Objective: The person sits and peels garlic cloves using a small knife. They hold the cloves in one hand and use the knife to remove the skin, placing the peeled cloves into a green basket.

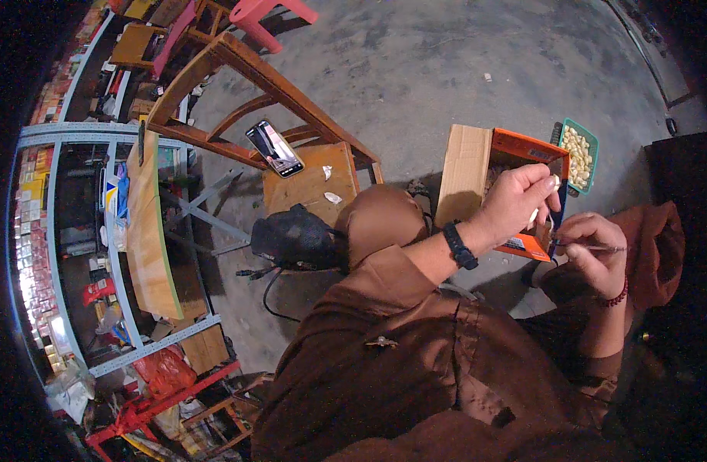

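Note:
My left hand (pixel 518 199), with a black watch at its wrist, is over an open orange cardboard box (pixel 529 141). Pale garlic cloves (pixel 533 216) show between its fingers. Just to the right, my right hand (pixel 596 245) grips a thin metal tool (pixel 610 248), perhaps a small knife; its tip is partly hidden by the fingers. The box has a wide plain flap (pixel 463 173) folded outward, and my left hand hides most of its inside. Beyond the box's far right corner, a green plastic basket (pixel 594 159) holds many peeled cloves.
A wooden chair (pixel 310 170) on my left carries a lit phone (pixel 274 148) and white scraps. A black bag (pixel 293 237) with a cable is beside my knee. Metal shelving (pixel 56 231) full of goods lines the left; a pink plastic stool (pixel 255 23) stands farther off.

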Demonstrator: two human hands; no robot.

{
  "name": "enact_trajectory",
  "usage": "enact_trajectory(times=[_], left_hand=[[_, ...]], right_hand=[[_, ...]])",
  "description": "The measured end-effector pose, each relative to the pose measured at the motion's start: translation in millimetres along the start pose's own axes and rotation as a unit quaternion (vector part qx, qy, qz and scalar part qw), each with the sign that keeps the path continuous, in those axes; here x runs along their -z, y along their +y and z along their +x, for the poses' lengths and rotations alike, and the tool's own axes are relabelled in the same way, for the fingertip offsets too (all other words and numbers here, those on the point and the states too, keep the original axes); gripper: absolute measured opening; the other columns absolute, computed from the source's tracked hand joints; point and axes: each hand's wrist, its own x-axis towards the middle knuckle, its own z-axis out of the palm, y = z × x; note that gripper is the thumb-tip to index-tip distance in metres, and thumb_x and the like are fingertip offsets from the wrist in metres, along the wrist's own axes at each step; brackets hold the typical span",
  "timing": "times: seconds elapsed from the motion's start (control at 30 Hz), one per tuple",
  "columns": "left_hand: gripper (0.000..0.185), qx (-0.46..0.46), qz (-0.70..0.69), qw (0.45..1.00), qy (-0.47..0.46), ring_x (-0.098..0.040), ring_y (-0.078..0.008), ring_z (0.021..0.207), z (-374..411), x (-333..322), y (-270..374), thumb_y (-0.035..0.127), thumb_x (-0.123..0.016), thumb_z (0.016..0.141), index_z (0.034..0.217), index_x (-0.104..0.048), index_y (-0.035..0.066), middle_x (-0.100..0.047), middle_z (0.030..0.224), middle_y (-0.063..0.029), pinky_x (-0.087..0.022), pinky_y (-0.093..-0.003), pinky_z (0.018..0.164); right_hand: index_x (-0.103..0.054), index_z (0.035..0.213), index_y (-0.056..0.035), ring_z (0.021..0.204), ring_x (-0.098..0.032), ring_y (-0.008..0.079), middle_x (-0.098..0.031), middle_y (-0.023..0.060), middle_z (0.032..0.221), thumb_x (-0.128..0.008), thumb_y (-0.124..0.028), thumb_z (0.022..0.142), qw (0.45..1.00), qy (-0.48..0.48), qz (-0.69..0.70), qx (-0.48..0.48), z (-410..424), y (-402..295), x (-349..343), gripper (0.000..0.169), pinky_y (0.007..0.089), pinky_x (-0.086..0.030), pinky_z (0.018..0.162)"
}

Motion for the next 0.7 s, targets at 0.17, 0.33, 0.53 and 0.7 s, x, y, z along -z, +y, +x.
enact_trajectory(times=[0.17,0.33,0.53,0.7], left_hand=[[0.022,-0.007,0.036,0.998,-0.043,-0.050,-0.0021,0.054,0,-1,1,0.022,-0.047,0.097,0.083,-0.054,0.007,-0.058,0.072,0.0019,-0.038,-0.0162,0.045],[0.017,-0.024,0.052,0.995,-0.082,-0.049,-0.0023,0.054,-1,-6,-4,0.019,-0.051,0.095,0.086,-0.053,0.005,-0.059,0.073,0.0013,-0.039,-0.0172,0.048],[0.016,-0.043,0.086,0.993,-0.063,-0.049,-0.0012,0.056,-5,-9,-3,0.018,-0.057,0.093,0.085,-0.053,0.004,-0.058,0.071,0.0027,-0.041,-0.0179,0.049],[0.018,-0.077,0.185,0.979,-0.046,-0.050,-0.0017,0.056,-6,-9,-2,0.018,-0.057,0.092,0.081,-0.055,0.004,-0.057,0.067,0.0035,-0.041,-0.0186,0.048]], right_hand=[[-0.056,0.078,0.0022,0.073,-0.054,0.0182,-0.059,0.0123,0.082,-0.043,-0.017,0.094,0.983,0.129,0.127,-0.025,-6,19,3,0.028,0.0297,-0.043,0.069],[-0.056,0.090,-0.0031,0.063,-0.046,0.0052,-0.054,-0.0012,0.073,-0.039,-0.024,0.099,0.971,0.170,0.065,-0.156,-3,14,-10,0.028,0.0200,-0.037,0.057],[-0.058,0.098,-0.0019,0.059,-0.043,0.0007,-0.055,-0.0041,0.073,-0.053,-0.017,0.094,0.965,0.139,0.127,-0.181,-1,18,-16,0.016,0.0159,-0.031,0.050],[-0.060,0.097,-0.0014,0.057,-0.043,0.0007,-0.056,-0.0044,0.072,-0.059,-0.014,0.090,0.969,0.124,0.130,-0.170,-4,23,-8,0.014,0.0162,-0.032,0.050]])
